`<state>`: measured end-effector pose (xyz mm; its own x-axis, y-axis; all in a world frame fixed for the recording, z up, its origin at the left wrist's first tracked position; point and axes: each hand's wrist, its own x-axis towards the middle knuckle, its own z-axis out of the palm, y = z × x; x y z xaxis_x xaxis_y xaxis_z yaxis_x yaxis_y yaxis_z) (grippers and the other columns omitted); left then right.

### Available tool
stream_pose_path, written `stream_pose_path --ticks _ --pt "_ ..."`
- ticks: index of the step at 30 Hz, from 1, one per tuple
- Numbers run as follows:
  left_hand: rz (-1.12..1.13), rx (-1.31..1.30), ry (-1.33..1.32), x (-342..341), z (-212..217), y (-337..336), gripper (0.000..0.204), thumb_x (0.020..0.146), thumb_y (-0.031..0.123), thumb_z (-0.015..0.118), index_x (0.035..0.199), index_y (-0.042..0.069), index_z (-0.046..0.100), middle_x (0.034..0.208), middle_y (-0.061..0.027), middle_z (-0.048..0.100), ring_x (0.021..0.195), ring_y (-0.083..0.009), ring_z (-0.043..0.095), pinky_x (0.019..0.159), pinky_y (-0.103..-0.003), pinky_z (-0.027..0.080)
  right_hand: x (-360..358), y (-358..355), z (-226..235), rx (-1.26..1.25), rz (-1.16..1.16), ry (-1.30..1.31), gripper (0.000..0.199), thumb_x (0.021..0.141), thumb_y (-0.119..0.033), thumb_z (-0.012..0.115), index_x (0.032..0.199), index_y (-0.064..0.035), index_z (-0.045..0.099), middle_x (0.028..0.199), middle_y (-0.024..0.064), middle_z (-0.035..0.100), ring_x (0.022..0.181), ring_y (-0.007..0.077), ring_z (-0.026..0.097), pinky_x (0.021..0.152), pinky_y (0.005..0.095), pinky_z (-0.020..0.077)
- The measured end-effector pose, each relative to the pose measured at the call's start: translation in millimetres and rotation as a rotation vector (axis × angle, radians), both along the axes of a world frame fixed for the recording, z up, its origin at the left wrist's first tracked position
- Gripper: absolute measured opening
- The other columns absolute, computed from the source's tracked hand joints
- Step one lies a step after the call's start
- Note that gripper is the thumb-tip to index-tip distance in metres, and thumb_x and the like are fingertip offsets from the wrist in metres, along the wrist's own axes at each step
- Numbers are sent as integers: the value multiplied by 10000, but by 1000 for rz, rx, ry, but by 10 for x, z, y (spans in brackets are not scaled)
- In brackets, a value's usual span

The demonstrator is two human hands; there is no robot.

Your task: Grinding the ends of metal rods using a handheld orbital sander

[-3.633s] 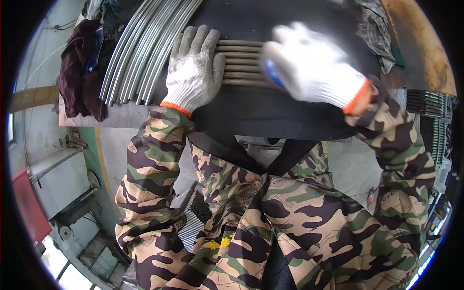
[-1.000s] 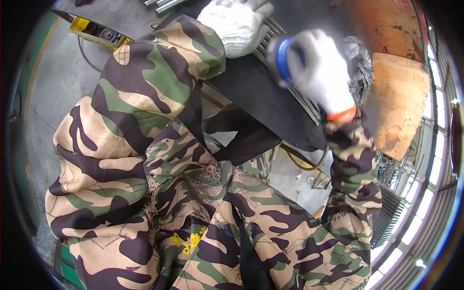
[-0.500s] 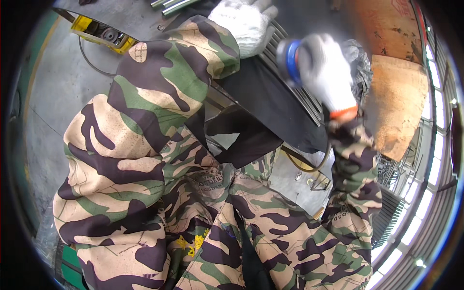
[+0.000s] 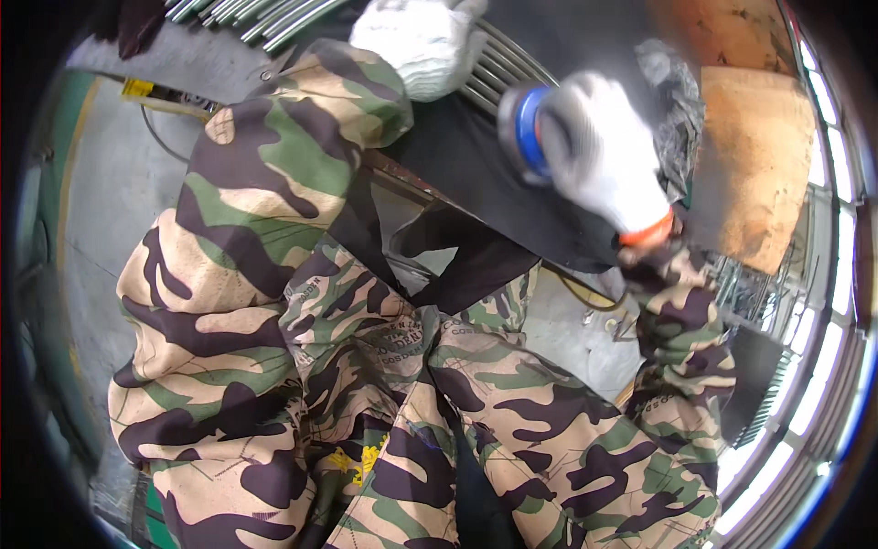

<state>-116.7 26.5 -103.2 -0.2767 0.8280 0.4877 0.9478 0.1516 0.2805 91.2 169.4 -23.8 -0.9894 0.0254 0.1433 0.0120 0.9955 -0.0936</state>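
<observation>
Along the upper edge, my left hand (image 4: 416, 50) in a white knitted glove lies at several thin metal tubes (image 4: 494, 78). Its fingertips run out of the picture, so their grip is hidden. My right hand (image 4: 599, 146), in a white glove with an orange cuff, is closed around a round blue-and-grey tool (image 4: 528, 133), smeared by motion. That tool is over or beside the tubes and hides their nearer part; contact cannot be made out. Under the tubes spreads a black cloth (image 4: 457, 169) on the work surface.
More metal tubes (image 4: 274, 18) lie at the upper left. A yellow device (image 4: 137, 88) with a cable is on the grey floor (image 4: 110, 201). Crumpled dark plastic (image 4: 672, 101) and a stained brown board (image 4: 754, 156) are at the right. The work surface's edge (image 4: 412, 178) runs before my knees.
The view has shifted, bringing more tubes into sight at upper left. Both hands appear farther left, and the tubes' near ends are now hidden. My right hand keeps its hold on the tool.
</observation>
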Motion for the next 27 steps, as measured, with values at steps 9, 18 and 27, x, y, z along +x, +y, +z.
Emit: stream_pose_path --ticks 9,18,27 --pt "26 -151 286 -251 60 -90 438 1048 284 634 1436 80 644 1469 -161 646 1424 -401 548 1239 -561 385 101 72 74 41 -94 -46 210 950 -217 674 1136 -120 683 1088 147 655 1003 367 692 800 561 617" --pt "35 -364 147 -212 274 -117 458 1004 223 652 1413 18 623 1394 -219 651 1338 -435 565 1185 -562 403 12 725 -28 94 -323 -218 289 988 -242 618 1232 -97 676 1170 172 662 1140 383 680 905 554 603" --pt "-99 -208 88 292 309 474 492 1030 295 649 1398 -30 623 1362 -231 664 1298 -447 579 1149 -565 416 432 586 440 105 -200 -131 239 998 -246 631 1135 -63 701 1136 182 666 1072 385 689 838 525 617"
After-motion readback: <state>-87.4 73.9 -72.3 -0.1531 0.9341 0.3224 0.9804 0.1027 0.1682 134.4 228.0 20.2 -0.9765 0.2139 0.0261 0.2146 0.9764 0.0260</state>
